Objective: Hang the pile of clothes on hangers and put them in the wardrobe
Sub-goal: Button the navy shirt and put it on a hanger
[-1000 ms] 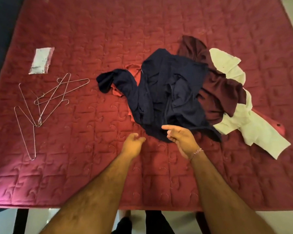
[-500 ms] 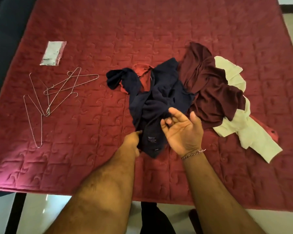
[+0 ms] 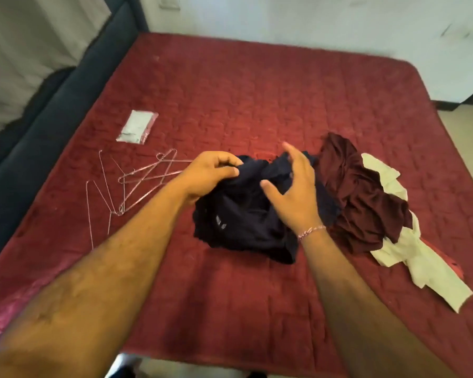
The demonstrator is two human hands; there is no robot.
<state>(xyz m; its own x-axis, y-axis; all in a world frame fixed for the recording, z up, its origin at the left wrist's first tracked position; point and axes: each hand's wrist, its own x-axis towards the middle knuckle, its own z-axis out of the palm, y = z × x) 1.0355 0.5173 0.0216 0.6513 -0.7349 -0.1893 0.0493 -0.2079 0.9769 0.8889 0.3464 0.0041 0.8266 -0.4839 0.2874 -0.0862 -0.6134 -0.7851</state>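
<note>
— What have you got hold of?

— My left hand grips a bunched edge of the navy garment, lifted over the red quilted bed. My right hand hovers at it, fingers spread wide, gripping nothing.

— What's around it?

— Maroon garment touching its right side, cream garment beyond that. The wire hangers lie tangled left, partly behind my left hand; a small plastic packet sits farther back.

— Anything unclear?

— A red scrap under the cream one is mostly hidden.
</note>
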